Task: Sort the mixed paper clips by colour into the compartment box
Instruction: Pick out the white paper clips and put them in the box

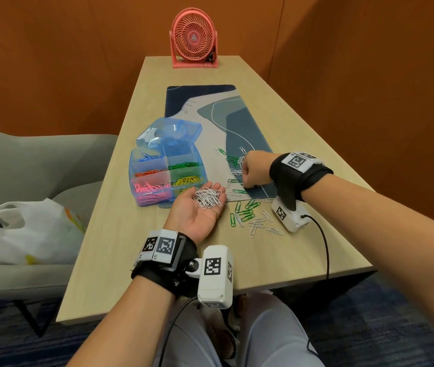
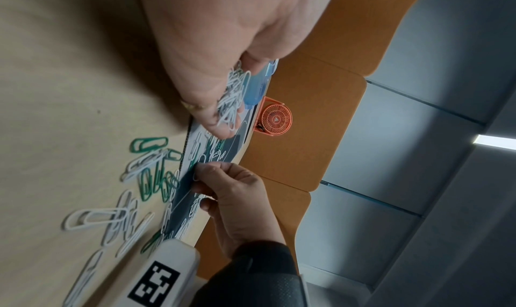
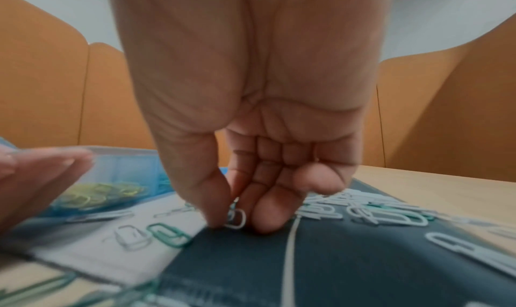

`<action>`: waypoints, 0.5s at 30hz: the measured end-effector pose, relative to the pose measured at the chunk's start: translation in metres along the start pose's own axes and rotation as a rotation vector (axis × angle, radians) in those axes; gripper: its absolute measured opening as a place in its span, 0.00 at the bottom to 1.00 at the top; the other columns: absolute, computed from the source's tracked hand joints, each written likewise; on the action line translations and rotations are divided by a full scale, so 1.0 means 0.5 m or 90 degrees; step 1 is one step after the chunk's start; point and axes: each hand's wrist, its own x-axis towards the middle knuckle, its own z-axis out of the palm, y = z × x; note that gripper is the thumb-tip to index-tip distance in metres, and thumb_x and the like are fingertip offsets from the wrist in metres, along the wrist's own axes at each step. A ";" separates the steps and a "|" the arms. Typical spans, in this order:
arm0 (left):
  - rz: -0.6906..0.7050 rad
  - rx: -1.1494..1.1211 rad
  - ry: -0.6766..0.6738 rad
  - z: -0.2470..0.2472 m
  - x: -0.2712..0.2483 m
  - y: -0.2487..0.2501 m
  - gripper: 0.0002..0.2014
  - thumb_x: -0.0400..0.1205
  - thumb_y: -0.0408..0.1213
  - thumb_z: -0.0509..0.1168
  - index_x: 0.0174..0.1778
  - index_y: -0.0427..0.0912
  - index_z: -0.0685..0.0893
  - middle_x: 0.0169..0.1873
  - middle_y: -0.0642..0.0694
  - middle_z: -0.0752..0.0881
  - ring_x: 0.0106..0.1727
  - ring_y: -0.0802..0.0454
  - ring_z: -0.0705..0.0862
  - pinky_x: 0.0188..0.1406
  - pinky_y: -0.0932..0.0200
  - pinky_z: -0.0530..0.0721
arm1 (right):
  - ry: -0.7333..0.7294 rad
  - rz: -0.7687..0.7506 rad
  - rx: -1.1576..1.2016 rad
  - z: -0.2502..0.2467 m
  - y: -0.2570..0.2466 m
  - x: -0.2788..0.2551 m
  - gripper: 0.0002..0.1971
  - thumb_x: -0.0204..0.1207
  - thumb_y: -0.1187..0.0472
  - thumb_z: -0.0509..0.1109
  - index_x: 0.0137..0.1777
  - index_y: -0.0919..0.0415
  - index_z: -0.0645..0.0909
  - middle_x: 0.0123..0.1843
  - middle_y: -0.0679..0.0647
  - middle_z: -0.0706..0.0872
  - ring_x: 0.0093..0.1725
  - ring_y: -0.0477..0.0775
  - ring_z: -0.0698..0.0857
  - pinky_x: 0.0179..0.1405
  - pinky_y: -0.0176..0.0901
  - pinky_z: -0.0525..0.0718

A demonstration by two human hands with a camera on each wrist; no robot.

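While the compartment box (image 1: 166, 176) already holds separated blue, orange, pink, green and yellow clips, sorting looks well past halfway, not done. Box sits lid-open on the worktop (image 1: 136, 250) at the left edge of the desk mat (image 1: 239, 123), roughly 10 o'clock from the left hand (image 1: 198, 210). What's left loose is only two colours as far as I can see: white and green. The loose clips (image 1: 247, 215) lie scattered at about 3 o'clock from the left hand, some on the bare worktop, some further up on the mat. Left hand is palm-up, fingers spread and relaxed, acting as a tray for a pile of white clips (image 1: 208, 197); fingertips are just beside the box's near edge. Right hand (image 1: 253, 169) is knuckles-up over the mat; in the right wrist view thumb and forefinger are pinching one white clip (image 3: 236, 218) right at the mat surface. My read: current step is gathering whites into the left palm, then dumping them in one compartment; I can't tell from here which cell is meant for white. Greens follow, and a green cell is already started. Risk: clips interlock, so a pinch may drag a green along. A pink fan (image 1: 194, 38) stands at 12 o'clock, far end, not involved.
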 end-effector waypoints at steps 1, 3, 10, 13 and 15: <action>0.000 -0.001 0.000 -0.001 0.000 0.000 0.21 0.90 0.41 0.44 0.49 0.29 0.77 0.71 0.35 0.75 0.72 0.40 0.73 0.62 0.48 0.73 | 0.008 -0.003 0.010 -0.003 -0.002 0.000 0.03 0.72 0.65 0.69 0.42 0.63 0.83 0.40 0.58 0.85 0.41 0.57 0.83 0.39 0.42 0.80; 0.001 -0.002 0.001 -0.001 -0.001 0.000 0.21 0.90 0.41 0.44 0.49 0.29 0.77 0.71 0.35 0.75 0.72 0.40 0.73 0.62 0.48 0.73 | 0.038 -0.024 0.037 -0.007 -0.006 0.000 0.05 0.74 0.66 0.67 0.46 0.63 0.85 0.41 0.56 0.84 0.42 0.54 0.81 0.39 0.41 0.78; 0.000 -0.005 0.006 -0.002 -0.001 0.001 0.21 0.90 0.41 0.44 0.54 0.29 0.78 0.71 0.35 0.75 0.73 0.41 0.72 0.62 0.49 0.73 | 0.040 -0.029 0.003 -0.002 -0.005 0.004 0.11 0.75 0.65 0.69 0.55 0.59 0.89 0.54 0.55 0.89 0.52 0.56 0.84 0.49 0.41 0.81; -0.002 -0.002 0.008 -0.002 -0.001 0.001 0.21 0.90 0.41 0.44 0.53 0.29 0.78 0.71 0.35 0.75 0.73 0.41 0.73 0.62 0.49 0.73 | 0.049 0.005 -0.036 -0.008 0.004 0.005 0.11 0.76 0.65 0.68 0.56 0.63 0.88 0.54 0.58 0.89 0.52 0.60 0.86 0.53 0.46 0.85; -0.001 -0.001 0.012 -0.002 0.001 0.000 0.21 0.90 0.41 0.44 0.53 0.29 0.78 0.71 0.34 0.75 0.73 0.41 0.73 0.63 0.49 0.73 | 0.058 0.000 -0.030 -0.012 0.002 0.004 0.11 0.76 0.65 0.68 0.55 0.61 0.88 0.53 0.56 0.89 0.52 0.59 0.86 0.51 0.45 0.85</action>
